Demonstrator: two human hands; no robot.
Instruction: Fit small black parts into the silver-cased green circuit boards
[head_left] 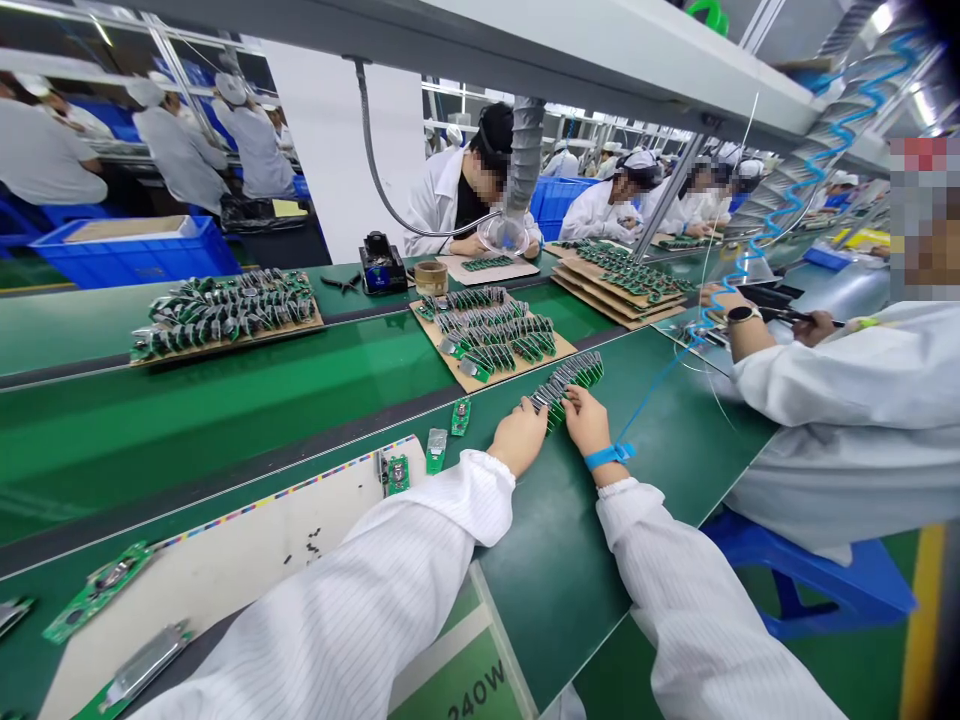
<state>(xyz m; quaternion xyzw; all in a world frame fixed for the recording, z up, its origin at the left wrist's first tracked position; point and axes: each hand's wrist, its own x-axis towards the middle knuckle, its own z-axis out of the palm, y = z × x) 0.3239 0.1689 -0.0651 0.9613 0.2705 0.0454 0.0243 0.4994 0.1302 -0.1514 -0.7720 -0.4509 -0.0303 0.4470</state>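
A slanting row of green circuit boards (574,375) with silvery parts stands packed on the green bench (555,540). My left hand (521,437) closes on the near left end of this row with curled fingers. From the right, my right hand (587,420), with a blue wrist strap (610,456), presses its bent fingers against the same boards; some fingertips are hidden. Left of my hands lie single boards: a small one (461,416), one with a silvery part (436,450), and another (396,474) on the pale sheet (247,560).
Beyond the bench edge, a cardboard sheet full of boards (495,335) rests on the green belt (225,440). Another loaded sheet (225,312) is farther left. A co-worker's sleeve (810,380) is close on the right, near a coiled blue hose (795,190). Larger boards (101,590) lie front left.
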